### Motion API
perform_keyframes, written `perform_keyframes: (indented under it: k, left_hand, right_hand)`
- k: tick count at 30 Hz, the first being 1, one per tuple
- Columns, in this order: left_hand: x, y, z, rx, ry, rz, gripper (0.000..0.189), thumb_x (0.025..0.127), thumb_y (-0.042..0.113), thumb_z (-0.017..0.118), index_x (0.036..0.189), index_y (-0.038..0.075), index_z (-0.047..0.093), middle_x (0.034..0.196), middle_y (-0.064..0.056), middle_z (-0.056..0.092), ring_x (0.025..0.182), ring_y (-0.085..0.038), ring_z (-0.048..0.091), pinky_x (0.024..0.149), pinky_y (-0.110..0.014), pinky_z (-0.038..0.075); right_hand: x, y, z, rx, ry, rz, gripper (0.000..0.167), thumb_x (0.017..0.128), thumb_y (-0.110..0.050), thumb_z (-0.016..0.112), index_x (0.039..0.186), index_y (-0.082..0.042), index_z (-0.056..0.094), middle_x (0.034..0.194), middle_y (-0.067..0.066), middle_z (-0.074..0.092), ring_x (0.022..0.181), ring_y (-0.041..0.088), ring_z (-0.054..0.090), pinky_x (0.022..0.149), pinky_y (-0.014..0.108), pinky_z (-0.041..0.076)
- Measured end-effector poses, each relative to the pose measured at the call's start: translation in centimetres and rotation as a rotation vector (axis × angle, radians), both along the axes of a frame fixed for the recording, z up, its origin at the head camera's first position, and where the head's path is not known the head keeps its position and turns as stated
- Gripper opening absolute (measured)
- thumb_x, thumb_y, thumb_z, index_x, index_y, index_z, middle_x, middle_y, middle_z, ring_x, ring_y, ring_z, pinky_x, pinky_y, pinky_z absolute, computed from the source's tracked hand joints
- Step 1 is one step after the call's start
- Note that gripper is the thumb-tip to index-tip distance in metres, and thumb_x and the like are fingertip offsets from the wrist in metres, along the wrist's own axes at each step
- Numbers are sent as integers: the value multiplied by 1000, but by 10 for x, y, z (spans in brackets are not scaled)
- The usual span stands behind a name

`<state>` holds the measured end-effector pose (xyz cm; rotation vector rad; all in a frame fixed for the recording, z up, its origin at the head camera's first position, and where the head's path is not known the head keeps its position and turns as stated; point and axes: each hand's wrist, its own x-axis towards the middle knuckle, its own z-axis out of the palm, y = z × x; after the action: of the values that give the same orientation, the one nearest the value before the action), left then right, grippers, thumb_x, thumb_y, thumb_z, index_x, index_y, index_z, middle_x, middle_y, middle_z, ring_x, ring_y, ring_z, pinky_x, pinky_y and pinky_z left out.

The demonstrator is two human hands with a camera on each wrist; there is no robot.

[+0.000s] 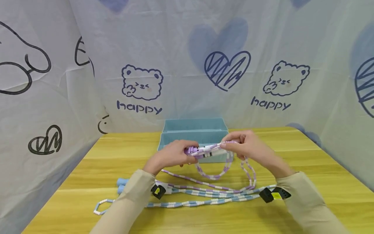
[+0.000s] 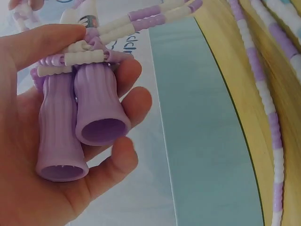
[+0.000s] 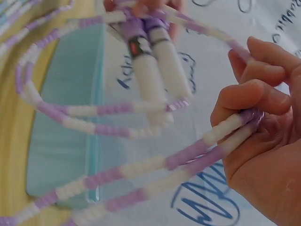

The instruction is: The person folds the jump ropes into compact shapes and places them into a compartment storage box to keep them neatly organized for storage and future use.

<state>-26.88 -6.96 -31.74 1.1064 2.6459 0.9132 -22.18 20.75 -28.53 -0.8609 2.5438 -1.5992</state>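
A jump rope of purple and white beads [image 3: 150, 165] hangs between both hands, in front of the blue box. My left hand [image 1: 175, 152] grips its two handles together, with some beaded cord wrapped around them. In the left wrist view, the purple flared ends of the handles [image 2: 96, 99] lie across the palm. Their white shafts [image 3: 171, 66] point toward the right hand in the right wrist view. My right hand [image 1: 251, 144] holds doubled cord in its curled fingers. Below the hands, one loop hangs and more purple and white cord [image 1: 201, 183] trails onto the table.
A blue and white beaded jump rope [image 1: 193, 204] lies stretched across the wooden table [image 1: 222, 221], its light blue handles [image 1: 121, 186] at the left by the sleeve. Behind the hands stands a light blue open box [image 1: 172, 137]. A printed white curtain [image 1: 181, 65] closes off the back.
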Motion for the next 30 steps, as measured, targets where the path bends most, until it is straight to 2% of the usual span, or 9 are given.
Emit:
perform_keyframes:
  k: [3,7,11,15,19,23,26,30]
  left_hand:
    - [0,-2,3,8,-19,-2,21,86,24,69,105,24,61,87,-2,62,59,-21,59,53,-34,52]
    - [-2,-3,5,9,-59,-25,21,87,22,69,106,25,60,89,-3,62,59,-22,58,55,-38,54]
    - [-3,-4,4,-14,-86,-50,24,87,21,68,109,26,60,91,-3,62,61,-22,59,57,-38,55]
    - [-2,-7,1,-4,-110,-70,24,86,21,69,108,26,60,92,-4,61,64,-24,59,57,-35,54]
    - [-2,-8,0,35,-132,-89,24,85,21,70,107,27,61,93,-4,62,64,-22,60,56,-34,51]
    - [-2,-10,0,56,-153,-127,24,85,21,70,106,27,62,93,-6,61,62,-19,58,56,-41,52]
    - [-2,-11,1,67,-182,-152,23,85,20,71,106,27,62,92,-7,61,61,-20,58,56,-44,52]
    - [-2,-13,3,103,-223,-174,25,85,22,71,108,26,62,84,-10,63,60,-29,56,45,-33,44]
  right_hand:
    - [3,12,12,-14,33,-30,16,94,-19,68,104,-6,70,56,4,41,46,21,37,42,30,34]
    - [6,27,23,-16,94,-81,20,96,-19,66,111,-7,69,62,8,44,51,23,41,47,32,38]
    - [8,38,26,-24,117,-159,25,97,-24,65,116,-8,69,69,11,47,58,26,45,55,32,43]
    - [2,43,22,4,148,-271,29,96,-30,66,116,-10,70,75,12,50,65,27,48,59,31,43]
    - [-9,46,14,101,223,-395,30,94,-36,68,113,-14,72,88,8,62,76,25,52,62,27,44]
    - [-19,47,4,217,307,-475,30,91,-41,70,104,-15,74,96,2,69,81,23,53,66,29,46]
    - [-26,48,-5,312,340,-517,34,88,-47,72,94,-14,75,86,1,69,75,23,52,63,34,44]
    - [-33,49,-17,461,338,-545,45,86,-58,68,87,-13,75,79,1,68,68,21,53,62,36,45]
